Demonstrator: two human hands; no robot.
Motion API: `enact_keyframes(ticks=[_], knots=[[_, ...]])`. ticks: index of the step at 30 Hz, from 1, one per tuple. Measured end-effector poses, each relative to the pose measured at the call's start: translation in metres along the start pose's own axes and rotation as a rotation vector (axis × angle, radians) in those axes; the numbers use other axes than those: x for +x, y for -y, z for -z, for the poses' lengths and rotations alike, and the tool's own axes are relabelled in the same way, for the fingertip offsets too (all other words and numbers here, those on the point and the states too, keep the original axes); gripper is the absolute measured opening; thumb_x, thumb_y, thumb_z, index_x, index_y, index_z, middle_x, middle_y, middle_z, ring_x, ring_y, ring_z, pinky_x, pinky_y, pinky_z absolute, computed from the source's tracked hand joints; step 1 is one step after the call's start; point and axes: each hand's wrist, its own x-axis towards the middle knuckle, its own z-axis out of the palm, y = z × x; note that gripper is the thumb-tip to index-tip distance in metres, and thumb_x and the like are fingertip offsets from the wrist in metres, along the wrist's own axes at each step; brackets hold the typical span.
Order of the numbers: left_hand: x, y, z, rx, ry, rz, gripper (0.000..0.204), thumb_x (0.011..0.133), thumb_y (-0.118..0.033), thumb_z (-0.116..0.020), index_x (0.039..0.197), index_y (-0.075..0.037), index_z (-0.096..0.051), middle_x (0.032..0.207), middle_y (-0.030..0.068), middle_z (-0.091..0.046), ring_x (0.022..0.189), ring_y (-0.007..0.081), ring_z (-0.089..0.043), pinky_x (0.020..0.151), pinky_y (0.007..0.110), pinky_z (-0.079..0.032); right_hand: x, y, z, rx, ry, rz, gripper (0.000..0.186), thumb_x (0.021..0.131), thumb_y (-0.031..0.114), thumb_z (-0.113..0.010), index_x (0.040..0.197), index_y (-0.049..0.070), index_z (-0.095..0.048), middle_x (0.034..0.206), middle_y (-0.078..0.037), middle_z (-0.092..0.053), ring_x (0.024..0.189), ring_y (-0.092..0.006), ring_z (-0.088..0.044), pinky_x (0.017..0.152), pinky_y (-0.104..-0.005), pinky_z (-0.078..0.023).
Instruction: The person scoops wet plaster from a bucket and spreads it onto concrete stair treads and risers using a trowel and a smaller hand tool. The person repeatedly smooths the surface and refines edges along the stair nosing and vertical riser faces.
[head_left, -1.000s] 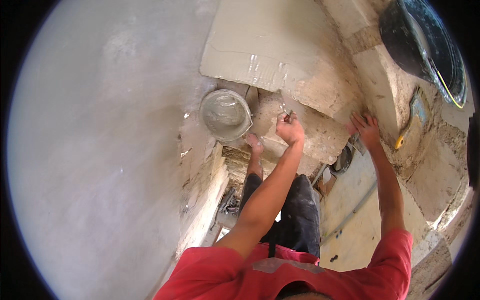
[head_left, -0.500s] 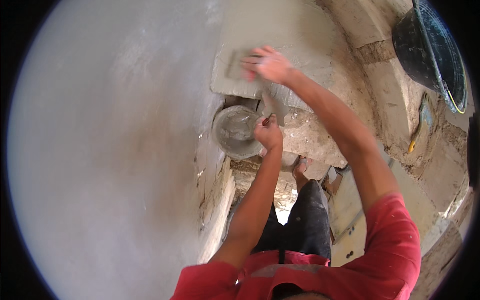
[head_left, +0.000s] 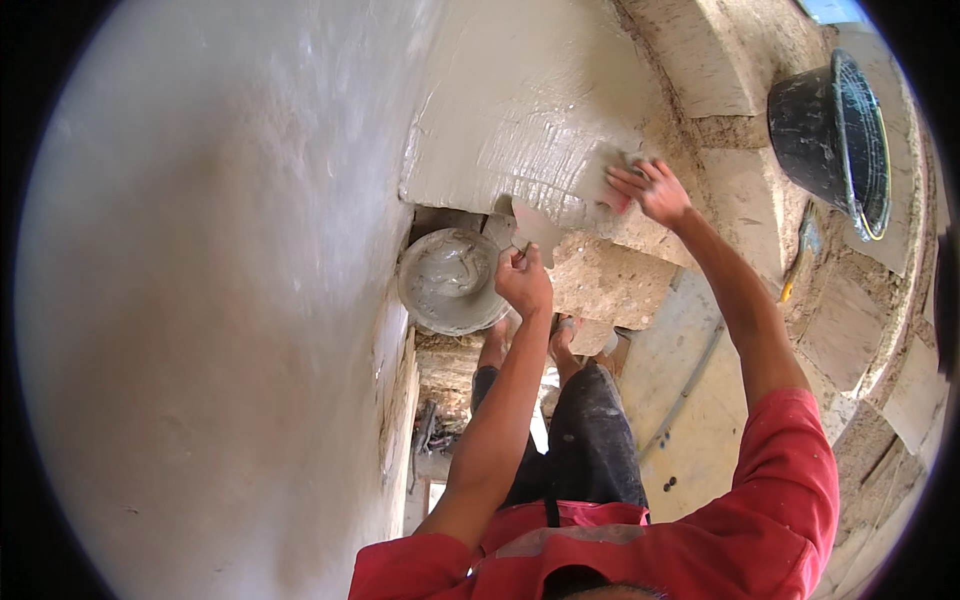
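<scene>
Stone block ledge [head_left: 610, 285]: a rough, pale block course at the centre of the scene, seen from above. A round pan [head_left: 452, 282] of wet grey plaster rests at its left end, just beside the smooth plastered wall [head_left: 200, 300] that fills the left of the view. Both feet [head_left: 565, 335] of the person stand on the near edge of the ledge, just right of the pan. Far right: an upper course of stone blocks [head_left: 740, 185] carries a black rubber bucket [head_left: 830, 130]. A tool with a yellow handle [head_left: 795, 270] lies on the blocks just below and near the bucket.
</scene>
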Motion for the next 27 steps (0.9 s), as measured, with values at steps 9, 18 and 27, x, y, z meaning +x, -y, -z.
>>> enact_keyframes(ticks=[9, 18, 27], knots=[[-0.019, -0.003, -0.027, -0.047, 0.140, -0.025, 0.016, 0.091, -0.005, -0.077, 0.096, 0.006, -0.067, 0.090, 0.0143, -0.076, 0.081, 0.0178, -0.072, 0.075, 0.032, -0.055, 0.060, -0.029, 0.058, 0.180, -0.029, -0.295, 0.076, 0.079, -0.005, -0.061, 0.148, 0.026, -0.061, 0.153, 0.006, -0.058, 0.132, -0.0313, -0.056, 0.118, -0.0488, -0.039], [-0.047, 0.023, -0.041, 0.043, 0.205, 0.001, 0.015, 0.092, -0.005, -0.076, 0.101, 0.006, -0.069, 0.095, 0.0133, -0.076, 0.084, 0.0174, -0.070, 0.077, 0.031, -0.055, 0.136, -0.052, 0.019, 0.081, 0.040, -0.157, 0.051, 0.090, 0.012, -0.058, 0.138, 0.026, -0.069, 0.147, 0.010, -0.063, 0.135, -0.0215, -0.050, 0.109, -0.0406, -0.040], [-0.066, 0.062, -0.054, 0.010, 0.148, 0.021, 0.015, 0.092, -0.008, -0.077, 0.093, 0.005, -0.069, 0.084, 0.0071, -0.071, 0.072, 0.0124, -0.061, 0.064, 0.029, -0.048, -0.095, 0.016, -0.045, 0.076, 0.153, -0.334, 0.062, 0.093, 0.024, -0.064, 0.154, 0.025, -0.053, 0.160, 0.010, -0.049, 0.142, -0.0176, -0.043, 0.119, -0.0496, -0.033]])
